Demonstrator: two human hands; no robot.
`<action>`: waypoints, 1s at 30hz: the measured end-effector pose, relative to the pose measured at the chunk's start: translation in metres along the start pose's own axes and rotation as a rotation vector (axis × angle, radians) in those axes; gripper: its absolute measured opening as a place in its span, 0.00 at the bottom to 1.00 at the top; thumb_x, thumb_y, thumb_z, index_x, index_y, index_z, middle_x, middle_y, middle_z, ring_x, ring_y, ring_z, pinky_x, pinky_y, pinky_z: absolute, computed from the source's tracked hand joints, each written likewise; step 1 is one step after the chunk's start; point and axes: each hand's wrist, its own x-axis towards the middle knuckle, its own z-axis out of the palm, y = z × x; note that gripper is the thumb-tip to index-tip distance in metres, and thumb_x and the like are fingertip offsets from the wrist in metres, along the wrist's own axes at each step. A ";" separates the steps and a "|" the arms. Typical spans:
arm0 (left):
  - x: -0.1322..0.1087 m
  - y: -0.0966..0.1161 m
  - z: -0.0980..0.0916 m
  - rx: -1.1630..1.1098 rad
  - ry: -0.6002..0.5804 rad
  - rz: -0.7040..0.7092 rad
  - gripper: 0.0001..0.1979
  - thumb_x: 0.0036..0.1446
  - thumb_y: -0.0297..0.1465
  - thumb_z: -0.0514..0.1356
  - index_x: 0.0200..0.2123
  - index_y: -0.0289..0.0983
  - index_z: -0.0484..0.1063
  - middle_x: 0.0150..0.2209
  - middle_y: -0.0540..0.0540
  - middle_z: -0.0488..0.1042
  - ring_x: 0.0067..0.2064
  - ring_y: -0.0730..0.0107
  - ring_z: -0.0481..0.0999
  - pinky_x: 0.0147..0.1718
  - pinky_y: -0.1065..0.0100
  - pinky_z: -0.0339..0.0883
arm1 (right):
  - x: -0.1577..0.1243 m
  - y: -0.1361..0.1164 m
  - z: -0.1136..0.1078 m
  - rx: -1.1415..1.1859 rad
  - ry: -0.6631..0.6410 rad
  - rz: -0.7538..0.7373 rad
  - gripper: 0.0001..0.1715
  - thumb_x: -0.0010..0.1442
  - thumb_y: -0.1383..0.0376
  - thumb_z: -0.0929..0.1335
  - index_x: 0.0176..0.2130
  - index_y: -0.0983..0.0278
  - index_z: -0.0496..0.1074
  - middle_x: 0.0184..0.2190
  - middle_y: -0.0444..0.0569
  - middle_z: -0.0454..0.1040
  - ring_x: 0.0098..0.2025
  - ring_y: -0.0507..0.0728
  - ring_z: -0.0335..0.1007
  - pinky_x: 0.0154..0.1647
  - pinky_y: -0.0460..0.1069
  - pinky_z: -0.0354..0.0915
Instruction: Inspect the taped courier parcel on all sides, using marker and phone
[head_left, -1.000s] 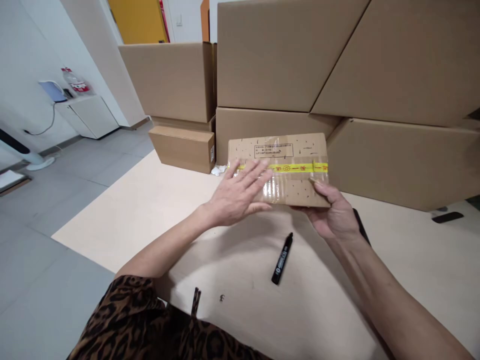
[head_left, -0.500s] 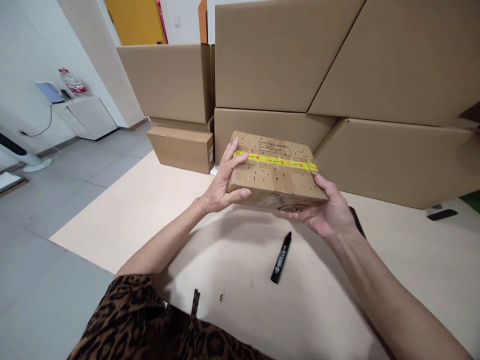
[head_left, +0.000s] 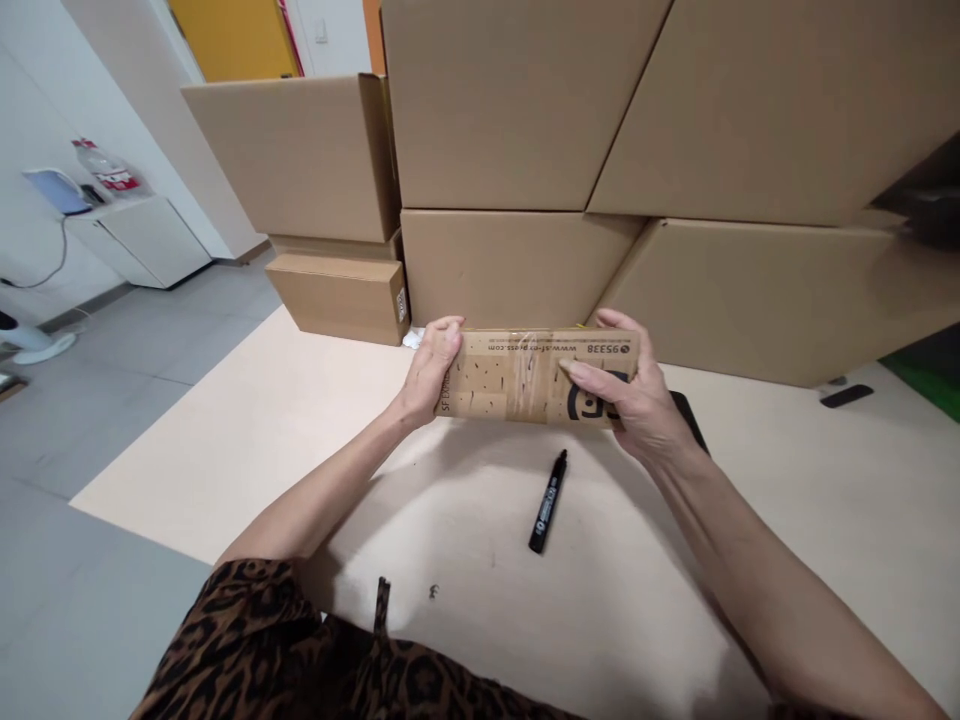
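Observation:
Between my two hands I hold a cardboard box (head_left: 491,378) above the table. A printed side faces me, its lettering upside down, with small dark pen marks and clear tape down the middle. My left hand (head_left: 431,372) grips the left end, thumb against the edge. At the right end, my right hand (head_left: 634,385) has its thumb pressed on the near side and its fingers behind the top edge. Below the box, a black marker pen (head_left: 548,502) lies on the pale table (head_left: 480,590). The box's far side and underside are hidden.
Large cardboard boxes (head_left: 510,110) stand stacked along the back, and a smaller flat carton (head_left: 337,297) sits at the back left. Partly behind my right wrist is a black flat object (head_left: 690,422). Another small black object (head_left: 847,396) lies far right.
The box has been tipped so its printed side faces me and the yellow-taped face is turned away. My right hand has shifted from beneath the box to its right end.

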 end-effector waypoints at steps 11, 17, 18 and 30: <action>0.003 0.011 -0.001 -0.066 -0.023 -0.160 0.39 0.49 0.55 0.74 0.58 0.44 0.69 0.42 0.46 0.79 0.42 0.59 0.81 0.44 0.56 0.78 | 0.004 0.008 0.005 -0.017 0.082 -0.005 0.23 0.62 0.39 0.73 0.45 0.50 0.75 0.38 0.44 0.77 0.38 0.60 0.77 0.37 0.55 0.77; 0.013 0.001 -0.012 -0.213 -0.021 -0.159 0.30 0.52 0.54 0.74 0.50 0.42 0.74 0.44 0.46 0.81 0.51 0.57 0.83 0.51 0.57 0.81 | -0.007 -0.013 -0.006 0.034 -0.152 -0.166 0.34 0.58 0.44 0.77 0.60 0.43 0.72 0.67 0.42 0.73 0.71 0.66 0.68 0.69 0.63 0.70; 0.016 -0.002 -0.014 -0.256 -0.044 -0.179 0.29 0.53 0.54 0.73 0.49 0.42 0.74 0.46 0.44 0.81 0.54 0.54 0.83 0.54 0.55 0.80 | -0.010 -0.019 -0.010 0.008 -0.221 -0.238 0.39 0.57 0.46 0.78 0.64 0.42 0.70 0.72 0.40 0.69 0.75 0.66 0.62 0.74 0.63 0.65; 0.029 -0.038 -0.035 -0.373 -0.254 -0.408 0.32 0.62 0.57 0.64 0.58 0.39 0.76 0.49 0.37 0.86 0.59 0.45 0.85 0.60 0.47 0.80 | 0.003 -0.027 -0.027 -0.030 -0.159 -0.397 0.35 0.55 0.56 0.79 0.60 0.44 0.76 0.70 0.40 0.72 0.78 0.65 0.57 0.79 0.63 0.55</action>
